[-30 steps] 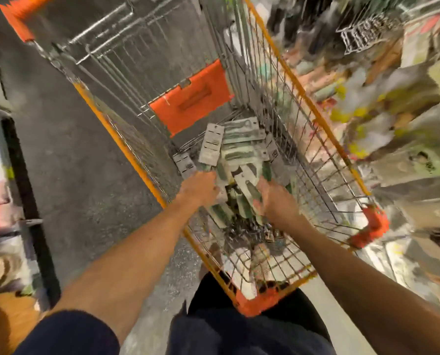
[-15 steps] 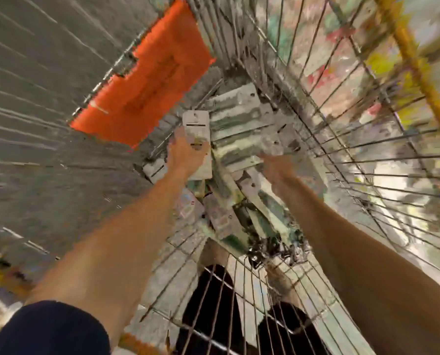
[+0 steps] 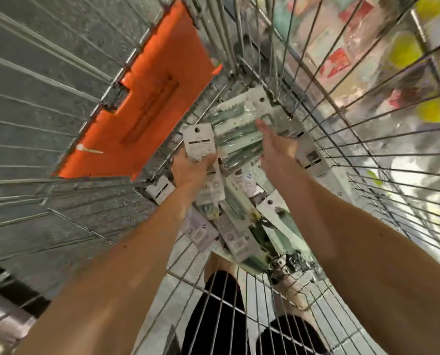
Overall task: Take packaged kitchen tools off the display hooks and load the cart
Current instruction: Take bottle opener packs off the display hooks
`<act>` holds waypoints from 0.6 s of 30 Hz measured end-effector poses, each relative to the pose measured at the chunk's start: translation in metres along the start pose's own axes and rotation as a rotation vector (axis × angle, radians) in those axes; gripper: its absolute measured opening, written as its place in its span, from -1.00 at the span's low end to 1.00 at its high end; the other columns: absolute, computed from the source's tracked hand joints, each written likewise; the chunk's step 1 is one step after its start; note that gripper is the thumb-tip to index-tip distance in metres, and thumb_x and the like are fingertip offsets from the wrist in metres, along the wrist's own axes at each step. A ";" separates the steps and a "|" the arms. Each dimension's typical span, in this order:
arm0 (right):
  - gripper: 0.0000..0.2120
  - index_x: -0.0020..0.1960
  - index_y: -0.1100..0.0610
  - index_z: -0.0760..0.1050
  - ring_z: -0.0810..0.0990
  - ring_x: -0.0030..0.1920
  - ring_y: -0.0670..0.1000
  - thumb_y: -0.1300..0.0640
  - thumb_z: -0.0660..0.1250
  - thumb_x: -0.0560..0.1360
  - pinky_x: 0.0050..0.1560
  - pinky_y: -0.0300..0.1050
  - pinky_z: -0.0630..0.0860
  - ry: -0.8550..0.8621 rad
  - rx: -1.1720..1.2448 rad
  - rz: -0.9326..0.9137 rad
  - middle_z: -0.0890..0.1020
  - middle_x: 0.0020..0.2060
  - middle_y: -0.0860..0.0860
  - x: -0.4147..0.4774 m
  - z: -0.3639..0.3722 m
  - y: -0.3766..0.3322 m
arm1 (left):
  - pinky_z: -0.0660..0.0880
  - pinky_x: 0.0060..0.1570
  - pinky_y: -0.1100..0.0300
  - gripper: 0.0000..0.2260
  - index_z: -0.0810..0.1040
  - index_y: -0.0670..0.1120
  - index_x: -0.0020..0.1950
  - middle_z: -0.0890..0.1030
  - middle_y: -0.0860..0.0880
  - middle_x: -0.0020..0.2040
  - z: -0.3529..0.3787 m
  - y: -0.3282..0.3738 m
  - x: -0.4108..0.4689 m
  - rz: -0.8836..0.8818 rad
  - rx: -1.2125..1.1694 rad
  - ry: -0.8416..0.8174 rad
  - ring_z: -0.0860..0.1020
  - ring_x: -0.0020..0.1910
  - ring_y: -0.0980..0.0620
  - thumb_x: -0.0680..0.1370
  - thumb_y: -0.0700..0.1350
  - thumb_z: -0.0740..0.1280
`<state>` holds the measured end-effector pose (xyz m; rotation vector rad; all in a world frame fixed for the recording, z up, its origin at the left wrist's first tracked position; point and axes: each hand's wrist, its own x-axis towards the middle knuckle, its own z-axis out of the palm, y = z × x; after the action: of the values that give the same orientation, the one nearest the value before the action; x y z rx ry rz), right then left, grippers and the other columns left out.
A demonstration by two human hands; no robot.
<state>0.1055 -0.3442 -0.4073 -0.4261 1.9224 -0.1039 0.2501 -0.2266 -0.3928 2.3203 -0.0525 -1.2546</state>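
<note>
Carded packs point(image 3: 242, 213) of green-handled tools lie heaped and overlapping on the floor of the wire cart point(image 3: 60, 103). One white pack point(image 3: 200, 143) stands over the heap with its hang-hole up, gripped by the left hand point(image 3: 190, 170).

Two bare arms, stretched forward and down, drawing together toward the wrists.
Left grip point(image 3: 192, 170): back of the hand in view, wrist straight, fingers curled round the lower end of a carded pack point(image 3: 199, 140). Right grip point(image 3: 278, 149): just beside the left, fingers straight and together, pointing away from the body, holding nothing.
</note>
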 end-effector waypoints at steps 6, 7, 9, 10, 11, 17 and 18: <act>0.02 0.44 0.24 0.23 0.52 0.27 0.17 -0.27 0.58 0.22 0.28 0.11 0.51 0.050 0.044 0.032 0.50 0.30 0.14 -0.032 -0.003 -0.020 | 0.57 0.16 -0.07 -0.66 0.61 -0.08 0.17 0.68 -0.02 0.09 -0.006 0.000 -0.003 0.051 0.059 -0.052 0.63 0.11 -0.04 0.43 -0.10 0.55; 0.00 0.44 0.26 0.24 0.51 0.28 0.16 -0.23 0.59 0.24 0.30 0.10 0.51 0.045 0.059 0.046 0.50 0.30 0.11 -0.032 -0.006 -0.020 | 0.56 0.18 -0.06 -0.66 0.59 -0.09 0.20 0.68 -0.03 0.11 -0.008 0.005 -0.008 0.047 0.050 -0.061 0.62 0.13 -0.04 0.46 -0.11 0.53; -0.14 0.42 0.27 0.33 0.52 0.30 0.16 -0.16 0.56 0.33 0.30 0.08 0.51 -0.005 0.071 0.052 0.53 0.27 0.10 -0.030 -0.011 -0.019 | 0.52 0.25 -0.09 -0.57 0.53 -0.12 0.31 0.63 -0.07 0.23 -0.011 0.010 -0.013 0.051 0.029 -0.038 0.57 0.24 -0.08 0.49 -0.03 0.49; -0.28 0.38 0.25 0.39 0.55 0.28 0.16 -0.11 0.53 0.39 0.25 0.06 0.53 -0.046 0.075 0.033 0.57 0.24 0.10 -0.032 -0.014 -0.020 | 0.47 0.30 -0.12 -0.49 0.48 -0.13 0.39 0.58 -0.10 0.31 -0.013 0.013 -0.014 0.054 0.044 -0.014 0.52 0.32 -0.12 0.51 0.03 0.46; -0.39 0.35 0.23 0.42 0.58 0.26 0.15 -0.05 0.49 0.44 0.18 0.00 0.56 -0.061 0.086 0.013 0.59 0.21 0.10 -0.034 -0.015 -0.020 | 0.44 0.33 -0.14 -0.46 0.43 -0.15 0.43 0.54 -0.12 0.36 -0.015 0.019 -0.017 0.056 0.059 -0.014 0.47 0.37 -0.14 0.53 0.06 0.42; -0.36 0.41 0.24 0.30 0.53 -0.03 0.02 0.07 0.47 0.45 0.01 -0.04 0.47 -0.032 0.122 -0.042 0.53 0.00 0.06 -0.067 -0.028 -0.017 | 0.49 0.22 0.07 -0.69 0.54 -0.15 0.33 0.62 -0.07 0.23 -0.031 0.044 -0.040 0.116 0.046 -0.126 0.57 0.15 -0.03 0.62 -0.07 0.35; -0.45 0.35 0.21 0.35 0.54 -0.07 -0.01 0.09 0.47 0.45 -0.01 -0.08 0.46 -0.051 0.107 -0.061 0.55 -0.01 0.07 -0.074 -0.033 -0.013 | 0.48 0.16 0.13 -0.70 0.54 -0.15 0.32 0.62 -0.06 0.21 -0.034 0.044 -0.043 0.111 0.054 -0.155 0.57 0.12 0.00 0.62 -0.08 0.35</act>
<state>0.1021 -0.3354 -0.3260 -0.4114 1.8451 -0.2328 0.2609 -0.2402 -0.3248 2.2275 -0.2677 -1.3886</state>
